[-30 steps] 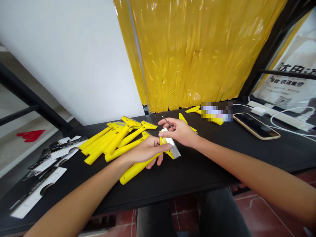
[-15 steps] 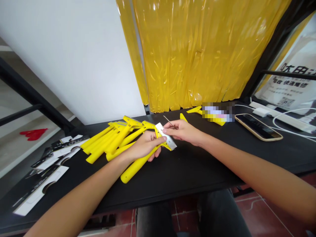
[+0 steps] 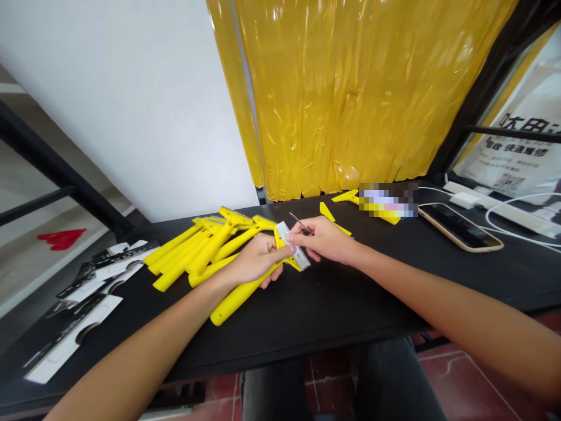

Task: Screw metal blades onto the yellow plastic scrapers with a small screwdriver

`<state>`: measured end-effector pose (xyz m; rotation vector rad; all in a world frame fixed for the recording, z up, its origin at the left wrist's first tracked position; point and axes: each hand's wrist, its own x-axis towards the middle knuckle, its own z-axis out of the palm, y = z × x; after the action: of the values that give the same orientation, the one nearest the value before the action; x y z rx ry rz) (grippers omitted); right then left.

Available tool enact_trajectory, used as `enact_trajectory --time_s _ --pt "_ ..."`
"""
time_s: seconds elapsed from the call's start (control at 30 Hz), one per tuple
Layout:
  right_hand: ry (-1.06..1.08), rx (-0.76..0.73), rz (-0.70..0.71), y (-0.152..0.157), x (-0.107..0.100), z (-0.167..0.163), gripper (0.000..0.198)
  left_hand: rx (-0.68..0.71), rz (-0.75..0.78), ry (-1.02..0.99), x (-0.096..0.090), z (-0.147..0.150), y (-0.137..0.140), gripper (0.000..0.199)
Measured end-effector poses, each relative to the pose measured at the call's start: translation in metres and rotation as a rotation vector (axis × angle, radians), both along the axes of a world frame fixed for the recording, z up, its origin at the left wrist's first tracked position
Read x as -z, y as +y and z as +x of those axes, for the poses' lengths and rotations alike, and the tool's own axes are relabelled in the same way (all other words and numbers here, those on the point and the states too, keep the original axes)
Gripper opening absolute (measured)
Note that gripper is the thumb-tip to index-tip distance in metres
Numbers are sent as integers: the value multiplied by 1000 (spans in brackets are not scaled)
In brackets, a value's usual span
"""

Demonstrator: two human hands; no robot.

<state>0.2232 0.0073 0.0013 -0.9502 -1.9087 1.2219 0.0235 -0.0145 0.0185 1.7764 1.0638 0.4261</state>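
Observation:
My left hand [image 3: 262,257] is closed round a yellow scraper [image 3: 232,301], whose handle slants down to the left. A silver metal plate [image 3: 298,255] lies across the scraper's head, under my left thumb. At the plate's upper right edge is my right hand [image 3: 322,237], its fingers pinched together with a thin metal rod [image 3: 298,220] held in them. The rod's tip points up and left; its other end is hidden in the fingers. Several more yellow scrapers [image 3: 210,240] are heaped just left of my left hand.
Black-and-white card sleeves [image 3: 74,339] lie piled at the left. Behind my right hand is a yellow plastic piece [image 3: 326,211]. Farther right are another yellow scraper [image 3: 346,196], partly blurred out, a phone [image 3: 460,227], white cables and a power strip [image 3: 504,209]. Yellow strips [image 3: 350,105] hang behind the table.
The scraper's head and metal plate have shifted slightly left and turned a little. My right hand has moved slightly lower over the plate, and its fingers have shifted. Both hands keep their hold.

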Motion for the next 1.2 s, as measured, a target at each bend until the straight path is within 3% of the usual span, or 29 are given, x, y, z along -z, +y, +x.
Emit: enact_trajectory --time_s 0.1,0.17,0.3,0.47,0.57,0.8,0.87,1.03,1.2 --pt "-29 102 65 13 -3 10 43 -14 10 -9 2 -1 2 50" --pt "-25 318 203 29 -6 26 40 -35 24 -18 2 -1 3 51" --pt "-462 623 399 62 -5 66 32 -70 40 10 3 -3 7 57" --pt "-833 531 339 75 5 86 35 -198 75 48 -4 -14 17 56" --pt "-919 513 311 74 10 83 50 -259 77 27 -12 -19 20 58" --pt "-1113 504 267 68 8 73 68 -245 88 50 -14 -18 19 60" --pt "-1166 475 251 64 3 73 65 -232 85 45 -12 -19 19 60" --pt "-1166 407 196 54 -13 71 30 -178 93 39 -9 -20 20 60" --pt "-1071 330 93 49 -23 71 21 -126 111 28 -2 -20 21 58"
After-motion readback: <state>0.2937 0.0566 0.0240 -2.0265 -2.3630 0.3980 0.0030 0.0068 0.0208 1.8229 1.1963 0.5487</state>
